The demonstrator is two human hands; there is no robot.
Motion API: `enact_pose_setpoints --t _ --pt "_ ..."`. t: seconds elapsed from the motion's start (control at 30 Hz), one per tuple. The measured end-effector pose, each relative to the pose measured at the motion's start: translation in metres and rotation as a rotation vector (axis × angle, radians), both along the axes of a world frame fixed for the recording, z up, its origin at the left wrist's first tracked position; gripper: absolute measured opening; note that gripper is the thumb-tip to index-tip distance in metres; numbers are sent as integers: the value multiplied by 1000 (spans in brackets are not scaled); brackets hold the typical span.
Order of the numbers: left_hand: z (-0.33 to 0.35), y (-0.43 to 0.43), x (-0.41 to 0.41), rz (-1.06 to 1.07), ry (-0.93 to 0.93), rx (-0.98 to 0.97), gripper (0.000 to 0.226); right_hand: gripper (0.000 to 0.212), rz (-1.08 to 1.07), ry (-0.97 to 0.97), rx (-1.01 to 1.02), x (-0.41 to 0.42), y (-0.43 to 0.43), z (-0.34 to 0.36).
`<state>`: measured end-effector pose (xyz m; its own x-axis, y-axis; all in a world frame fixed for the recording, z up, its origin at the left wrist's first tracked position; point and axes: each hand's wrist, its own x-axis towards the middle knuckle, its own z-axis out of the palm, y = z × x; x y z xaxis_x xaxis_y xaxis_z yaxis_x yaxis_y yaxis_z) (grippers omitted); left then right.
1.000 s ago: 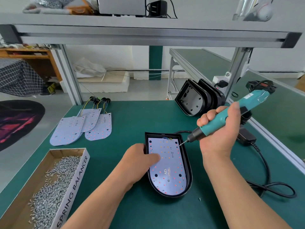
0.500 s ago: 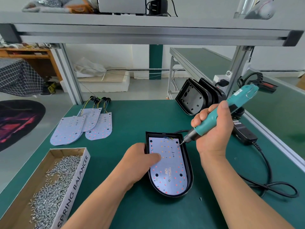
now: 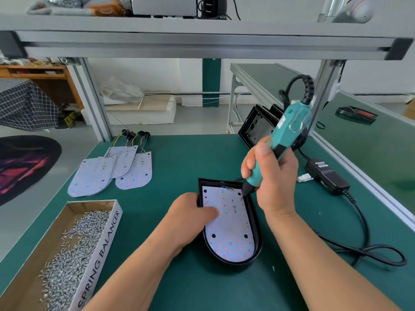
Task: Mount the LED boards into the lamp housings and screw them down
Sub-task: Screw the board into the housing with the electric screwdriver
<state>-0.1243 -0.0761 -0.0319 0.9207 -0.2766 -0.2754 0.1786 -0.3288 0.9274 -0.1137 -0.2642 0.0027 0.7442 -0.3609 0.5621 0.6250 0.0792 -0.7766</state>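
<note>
meanwhile, the right hand [image 3: 275, 176] grips a teal electric screwdriver [image 3: 284, 140], tip at the led board [image 3: 226, 223]. left hand [image 3: 190, 217] steadies the housing [image 3: 256, 234], thumb on the board.

Your housing [image 3: 256, 223]: black plastic, smooth, slight gloss. Inside, board [image 3: 229, 230]: white, matt, smooth face. Your driver [image 3: 289, 129]: teal plastic body, smooth, dull sheen; on it clip [image 3: 297, 125] of bright wire metal. Under all, mat [image 3: 179, 158]: green, matt, even. Left, box [image 3: 51, 234]: raw brown cardboard, one side white printed paper. In it, screws [image 3: 76, 250]: shiny silver metal. Behind, frame [image 3: 94, 97]: aluminium, satin finish.
</note>
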Motion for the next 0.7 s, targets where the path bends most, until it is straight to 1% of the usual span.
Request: enact_pose_setpoints --t 0.13,0.23,0.27,0.33,0.43,0.47,0.53,0.57,0.63,0.67,0.7 --pt "-2 -2 3 0 7 -1 46 25 -28 68 1 4 2 -2" --pt "-3 -2 4 1 3 16 32 24 17 73 2 5 1 -3" --pt "-2 -3 4 6 4 16 33 25 48 62 -7 5 0 -4" --pt "-2 -3 4 14 6 13 40 36 102 58 -12 2 -1 -5" --pt "-1 -2 4 -8 16 16 27 45 152 49 39 0 -5 1" --pt "0 -2 3 -14 13 14 28 46 160 35 84 -1 -7 5" --pt "0 0 2 -10 -2 26 44 48 169 -7 199 -2 -12 12" --pt "0 1 2 -12 -15 38 47 47 172 -17 251 -2 -15 15" --pt "1 2 3 -25 -48 80 38 43 167 1 345 -4 -20 16" --pt "4 3 2 -31 -58 117 44 39 160 19 390 -6 -22 15" --pt "7 4 1 -21 -82 175 56 37 158 35 436 -7 -22 13"
